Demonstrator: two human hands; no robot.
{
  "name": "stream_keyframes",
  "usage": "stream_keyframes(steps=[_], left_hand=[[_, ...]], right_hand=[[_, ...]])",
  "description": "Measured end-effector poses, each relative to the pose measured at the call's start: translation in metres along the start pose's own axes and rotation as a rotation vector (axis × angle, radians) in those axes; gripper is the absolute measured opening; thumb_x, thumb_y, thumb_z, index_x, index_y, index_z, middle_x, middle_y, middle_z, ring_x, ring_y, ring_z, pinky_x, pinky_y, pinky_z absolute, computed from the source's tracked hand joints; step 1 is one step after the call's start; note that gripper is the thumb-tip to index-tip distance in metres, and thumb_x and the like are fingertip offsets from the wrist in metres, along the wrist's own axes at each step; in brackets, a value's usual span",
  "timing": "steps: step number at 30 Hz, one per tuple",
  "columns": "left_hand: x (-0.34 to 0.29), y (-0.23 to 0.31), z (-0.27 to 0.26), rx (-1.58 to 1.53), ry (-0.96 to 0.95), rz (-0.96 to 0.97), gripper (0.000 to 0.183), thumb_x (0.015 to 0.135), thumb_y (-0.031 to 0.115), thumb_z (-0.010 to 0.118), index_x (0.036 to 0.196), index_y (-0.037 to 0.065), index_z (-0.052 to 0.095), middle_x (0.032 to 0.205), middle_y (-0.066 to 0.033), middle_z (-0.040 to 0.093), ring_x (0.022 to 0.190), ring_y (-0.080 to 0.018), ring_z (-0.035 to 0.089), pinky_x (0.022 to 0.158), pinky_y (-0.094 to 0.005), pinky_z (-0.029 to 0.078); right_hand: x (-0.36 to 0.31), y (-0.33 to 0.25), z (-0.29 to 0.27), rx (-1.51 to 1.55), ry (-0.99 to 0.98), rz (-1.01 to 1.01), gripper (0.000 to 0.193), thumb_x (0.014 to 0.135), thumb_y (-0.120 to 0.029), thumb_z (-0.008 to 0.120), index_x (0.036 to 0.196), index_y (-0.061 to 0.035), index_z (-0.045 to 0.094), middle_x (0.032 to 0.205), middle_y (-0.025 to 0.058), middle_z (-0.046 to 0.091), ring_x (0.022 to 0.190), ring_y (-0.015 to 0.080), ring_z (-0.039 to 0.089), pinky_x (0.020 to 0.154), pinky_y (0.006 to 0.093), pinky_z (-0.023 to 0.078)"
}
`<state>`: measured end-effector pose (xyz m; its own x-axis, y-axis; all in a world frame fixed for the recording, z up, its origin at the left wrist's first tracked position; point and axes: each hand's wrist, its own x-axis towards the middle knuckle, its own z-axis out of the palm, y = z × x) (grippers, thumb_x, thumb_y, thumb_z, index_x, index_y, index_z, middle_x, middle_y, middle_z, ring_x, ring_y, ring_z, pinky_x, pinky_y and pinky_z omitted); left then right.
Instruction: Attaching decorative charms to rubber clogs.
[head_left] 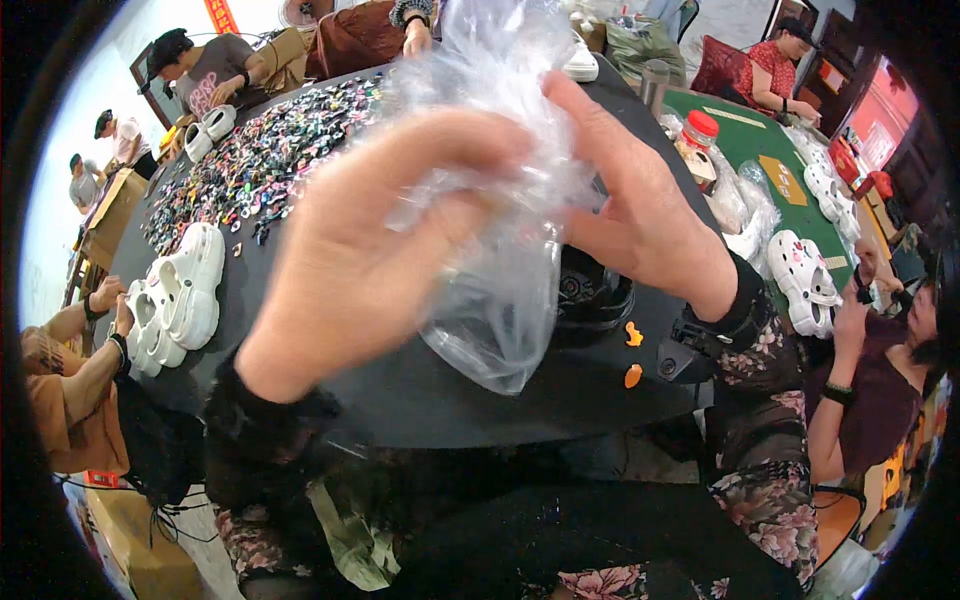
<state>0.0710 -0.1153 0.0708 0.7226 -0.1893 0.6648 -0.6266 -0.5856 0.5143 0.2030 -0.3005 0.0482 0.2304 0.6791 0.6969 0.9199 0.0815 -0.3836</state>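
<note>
A crumpled clear plastic bag (495, 290) hangs upright between my hands above the black table, its closed corner pointing down toward me. My left hand (375, 225), smeared by motion, curls its fingers round the bag's left side. On the other side my right hand (640, 185) grips the plastic between thumb and fingers. Partly hidden behind the bag and right hand, a black shoe (597, 295) rests on the table. Two small orange charms (633, 376) lie to the right of it. Whether the bag holds anything is hard to make out.
Many colourful small charms (270, 150) cover the table's far left. White clogs (185, 290) stand at the left edge, near a co-worker's hands. At right, a green table (745, 140) bears more white clogs (803, 280), plastic bags and a red-lidded jar (700, 130). Co-workers sit around.
</note>
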Motion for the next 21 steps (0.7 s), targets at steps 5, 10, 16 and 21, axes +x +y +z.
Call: stream_keyframes(steps=[5,10,16,21], left_hand=[[0.006,-0.010,0.019,-0.110,0.048,0.000,0.041,0.091,0.001,0.060,0.131,-0.003,0.050,0.123,-0.0129,0.062,0.117,-0.0197,0.055,0.101,-0.0328,0.042],[-0.019,-0.065,-0.008,0.023,0.161,-0.419,0.029,0.092,0.005,0.059,0.121,-0.001,0.059,0.112,-0.0080,0.066,0.099,-0.0140,0.061,0.091,-0.0287,0.047],[-0.063,-0.115,-0.010,0.295,0.019,-0.653,0.032,0.082,0.011,0.069,0.111,-0.001,0.064,0.096,-0.0129,0.067,0.090,-0.0193,0.064,0.078,-0.0308,0.052],[-0.069,-0.109,0.009,0.311,-0.216,-0.585,0.043,0.080,0.017,0.071,0.119,0.002,0.059,0.107,-0.0129,0.061,0.096,-0.0236,0.062,0.079,-0.0338,0.050]], right_hand=[[-0.010,0.032,-0.030,-0.104,0.171,-0.049,0.036,0.075,0.006,0.058,0.110,-0.0010,0.063,0.094,0.0108,0.069,0.079,0.0211,0.067,0.076,0.0308,0.054],[-0.074,0.154,-0.152,-0.256,0.680,0.434,0.026,0.086,-0.015,0.061,0.105,0.0029,0.064,0.087,0.0072,0.068,0.064,0.0141,0.062,0.065,0.0292,0.050],[-0.200,0.234,-0.245,-0.473,0.960,0.773,0.036,0.083,-0.019,0.062,0.105,0.0090,0.057,0.090,0.0181,0.066,0.069,0.0224,0.068,0.057,0.0338,0.053],[-0.308,0.288,-0.321,-1.058,0.516,1.090,0.051,0.073,-0.033,0.067,0.102,0.0093,0.061,0.092,0.0299,0.066,0.080,0.0420,0.067,0.070,0.0472,0.051]])
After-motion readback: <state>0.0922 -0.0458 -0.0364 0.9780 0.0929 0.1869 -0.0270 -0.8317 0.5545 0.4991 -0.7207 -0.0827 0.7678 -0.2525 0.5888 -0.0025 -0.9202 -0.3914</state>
